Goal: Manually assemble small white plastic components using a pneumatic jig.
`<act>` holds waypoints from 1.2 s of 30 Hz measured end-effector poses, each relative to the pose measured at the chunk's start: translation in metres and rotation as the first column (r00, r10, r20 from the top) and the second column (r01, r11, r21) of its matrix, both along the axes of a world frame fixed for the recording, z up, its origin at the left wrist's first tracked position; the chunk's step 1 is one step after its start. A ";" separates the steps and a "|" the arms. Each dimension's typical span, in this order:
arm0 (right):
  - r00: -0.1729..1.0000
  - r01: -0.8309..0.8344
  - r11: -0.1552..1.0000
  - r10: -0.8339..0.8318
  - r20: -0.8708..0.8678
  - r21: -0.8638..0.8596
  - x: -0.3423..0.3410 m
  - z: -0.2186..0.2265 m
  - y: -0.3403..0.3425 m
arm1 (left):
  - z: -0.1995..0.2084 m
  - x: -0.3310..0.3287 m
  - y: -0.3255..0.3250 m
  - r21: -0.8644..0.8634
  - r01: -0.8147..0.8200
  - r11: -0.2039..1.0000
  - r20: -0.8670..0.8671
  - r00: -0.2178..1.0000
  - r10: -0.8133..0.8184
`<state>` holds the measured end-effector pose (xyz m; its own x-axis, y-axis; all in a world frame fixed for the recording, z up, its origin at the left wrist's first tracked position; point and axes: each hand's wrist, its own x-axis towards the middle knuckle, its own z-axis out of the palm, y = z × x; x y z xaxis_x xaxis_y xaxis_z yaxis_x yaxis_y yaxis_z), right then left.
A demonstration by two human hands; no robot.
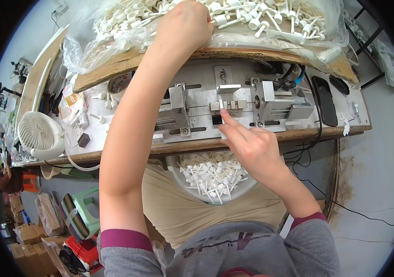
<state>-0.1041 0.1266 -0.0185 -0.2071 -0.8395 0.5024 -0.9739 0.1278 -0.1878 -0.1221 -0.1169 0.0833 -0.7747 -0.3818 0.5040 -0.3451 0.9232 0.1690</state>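
My left hand (pixel 185 24) reaches to the near edge of a heap of white plastic cap-and-stem pieces (pixel 261 18). Its fingers are curled in, and whatever lies between them is hidden. My right hand (pixel 252 143) is at the metal fixture (pixel 229 105) in the middle of the bench. The index finger is stretched forward onto a slim white plastic piece (pixel 221 102) lying across the fixture's small block, while the other fingers are bent under. Metal clamp units stand on both sides of the fixture, the left one (pixel 177 108) partly behind my left forearm and the right one (pixel 266 104) fully seen.
A cardboard sheet (pixel 270 54) carries the heap above the bench. In my lap sits a basin (pixel 178 177) of similar white pieces. A small white fan (pixel 40 134) stands at left; a black phone (pixel 324 101) and cables are at right. Stools and boxes stand on the floor at left.
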 end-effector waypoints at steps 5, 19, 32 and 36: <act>0.998 0.000 0.996 0.006 -0.067 0.085 -0.005 0.007 -0.011 | 0.009 0.008 -0.002 -0.108 0.135 0.985 -0.165 0.974 -0.152; 0.888 0.206 0.966 -0.252 -0.386 -0.158 -0.164 0.123 -0.062 | -0.043 0.136 0.083 0.127 0.472 0.872 -0.358 0.842 -0.404; 0.993 -0.003 0.954 0.038 -0.109 0.299 -0.179 0.123 -0.111 | -0.095 0.132 0.117 0.109 0.229 0.967 0.017 0.973 -0.232; 0.994 0.047 0.928 -0.006 -0.112 0.370 -0.182 0.125 -0.111 | -0.091 0.130 0.112 0.159 0.249 0.955 0.057 0.964 -0.260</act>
<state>-0.2862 0.0151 0.1066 -0.1940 -0.9651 0.1759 -0.9808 0.1942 -0.0167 0.0084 -0.0053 -0.0079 -0.8900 -0.2334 0.3917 -0.1193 0.9483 0.2940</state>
